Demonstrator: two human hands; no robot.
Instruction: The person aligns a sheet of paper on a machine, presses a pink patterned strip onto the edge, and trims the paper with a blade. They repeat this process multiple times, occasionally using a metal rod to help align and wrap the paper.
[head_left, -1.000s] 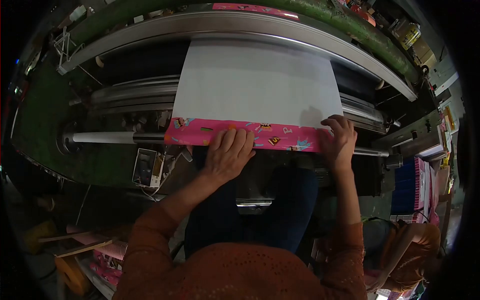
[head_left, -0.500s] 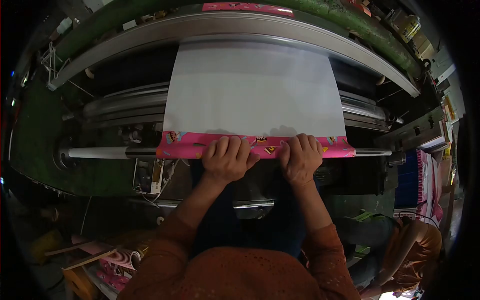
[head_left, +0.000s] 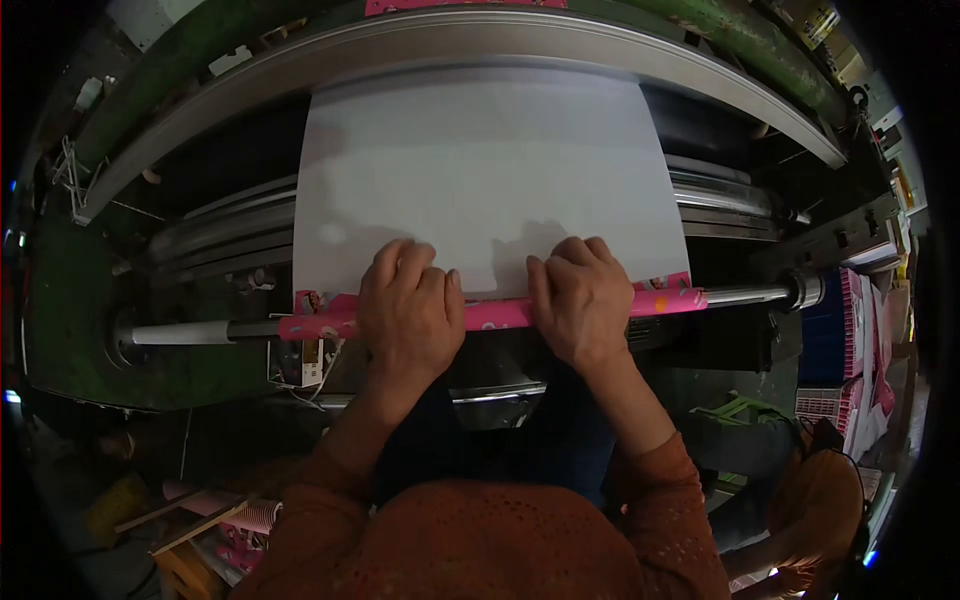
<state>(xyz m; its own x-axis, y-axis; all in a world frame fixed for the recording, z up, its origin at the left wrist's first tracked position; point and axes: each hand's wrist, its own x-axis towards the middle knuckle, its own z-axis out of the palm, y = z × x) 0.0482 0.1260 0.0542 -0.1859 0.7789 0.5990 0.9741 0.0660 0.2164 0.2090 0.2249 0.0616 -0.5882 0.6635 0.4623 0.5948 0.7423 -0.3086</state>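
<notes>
A wide sheet (head_left: 470, 170), white on its upper side, comes down from under a metal bar toward me. Its near edge is wound as a pink printed roll (head_left: 500, 315) around a metal shaft (head_left: 745, 296). My left hand (head_left: 412, 315) is closed with curled fingers over the roll, left of the middle. To the right of it, my right hand (head_left: 582, 300) curls over the same roll, thumb toward the middle. Both sets of fingertips press at the line where white sheet meets pink roll; what lies beneath them is hidden.
A curved-looking metal beam (head_left: 470, 40) spans the machine beyond the sheet. Steel rollers (head_left: 730, 200) run behind the shaft. A small white box (head_left: 296, 365) with cables sits below the shaft. Another person (head_left: 810, 510) is bent over at the lower right, near stacked pink material (head_left: 852, 330).
Both hands have shifted on the roll, the left one further left, with the fingers reaching over onto the white side. Less pink shows above the roll. The view has moved slightly.
</notes>
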